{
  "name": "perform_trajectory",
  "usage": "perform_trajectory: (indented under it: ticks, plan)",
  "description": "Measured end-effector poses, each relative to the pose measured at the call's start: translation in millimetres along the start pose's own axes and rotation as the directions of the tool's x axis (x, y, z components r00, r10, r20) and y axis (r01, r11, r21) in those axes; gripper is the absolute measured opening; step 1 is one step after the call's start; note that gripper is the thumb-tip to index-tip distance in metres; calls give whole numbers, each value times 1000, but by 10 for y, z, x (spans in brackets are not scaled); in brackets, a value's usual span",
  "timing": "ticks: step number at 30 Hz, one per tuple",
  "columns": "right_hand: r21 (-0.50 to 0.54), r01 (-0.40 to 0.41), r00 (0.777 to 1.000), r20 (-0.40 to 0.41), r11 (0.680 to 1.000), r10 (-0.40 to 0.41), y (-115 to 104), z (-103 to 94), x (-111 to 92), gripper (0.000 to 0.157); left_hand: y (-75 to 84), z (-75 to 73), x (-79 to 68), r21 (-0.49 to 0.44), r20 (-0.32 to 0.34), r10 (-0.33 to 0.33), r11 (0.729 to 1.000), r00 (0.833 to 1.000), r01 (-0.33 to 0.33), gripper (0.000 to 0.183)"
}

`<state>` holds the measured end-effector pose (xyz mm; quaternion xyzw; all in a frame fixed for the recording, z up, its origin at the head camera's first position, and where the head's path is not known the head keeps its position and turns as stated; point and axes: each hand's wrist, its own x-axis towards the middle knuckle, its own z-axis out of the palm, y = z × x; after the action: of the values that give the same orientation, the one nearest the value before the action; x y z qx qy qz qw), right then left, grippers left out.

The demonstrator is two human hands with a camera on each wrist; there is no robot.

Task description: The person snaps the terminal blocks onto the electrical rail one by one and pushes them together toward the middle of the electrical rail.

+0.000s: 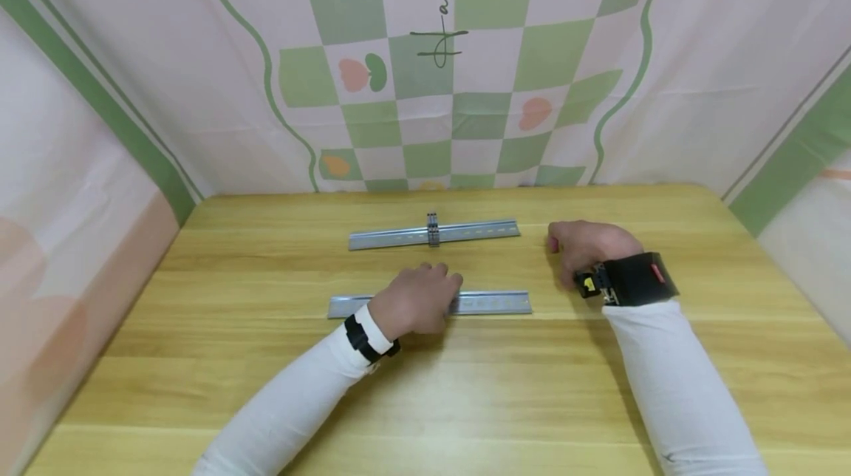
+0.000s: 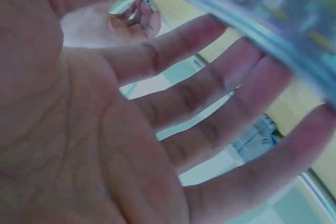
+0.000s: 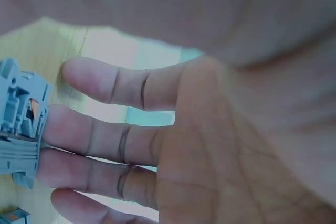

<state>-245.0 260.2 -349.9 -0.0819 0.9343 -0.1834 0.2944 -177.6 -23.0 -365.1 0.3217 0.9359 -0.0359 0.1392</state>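
A slotted metal DIN rail (image 1: pixel 495 303) lies across the table in front of me. My left hand (image 1: pixel 420 298) grips it near the middle, spread fingers at one edge and thumb opposite; these fingers and the rail (image 2: pixel 273 11) fill much of the left wrist view. Farther back, a second DIN rail (image 1: pixel 385 239) carries several thin grey terminal blocks (image 1: pixel 433 229) side by side. My right hand (image 1: pixel 592 243) is to the right of both rails, its thumb apart from its fingers. In the right wrist view, extended fingertips are right at a grey terminal block (image 3: pixel 21 114) with an orange part.
Another small grey piece (image 3: pixel 14 216) shows at the lower left of the right wrist view. The wooden table (image 1: pixel 425 402) ends at a printed cloth (image 1: pixel 419 117) behind the rails, and cloth hangs at both sides.
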Motion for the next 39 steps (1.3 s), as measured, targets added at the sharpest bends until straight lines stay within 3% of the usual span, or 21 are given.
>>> perform_trajectory:
  ticks: [7,15,18,23,30,34,39]
  plan:
    - [23,-4,1000,10,1000,4,10,-7,12,65,-56,44,86,-1,-108,-12,1000,994,12,40]
    - [32,-11,1000,20,999,10,0,-12,15,67,-110,124,158,-52,-218,-53,998,974,43,34]
    - [10,-7,1000,11,1000,7,-9,-14,19,66,-138,119,154,-76,-210,-86,994,974,72,27]
    - [-59,11,1000,-12,998,-12,-14,-34,25,65,-201,59,111,-91,-138,-137,988,981,125,24]
    - [-107,10,1000,-20,994,-12,-29,-48,43,57,-270,0,85,-144,-96,-139,982,986,125,20]
    - [-121,6,1000,-19,993,-8,-40,-61,48,52,-289,-1,90,-176,-100,-144,976,984,125,17]
    - [-131,5,1000,-28,991,-9,-56,-71,50,47,-313,12,122,-179,-161,-141,977,977,112,9]
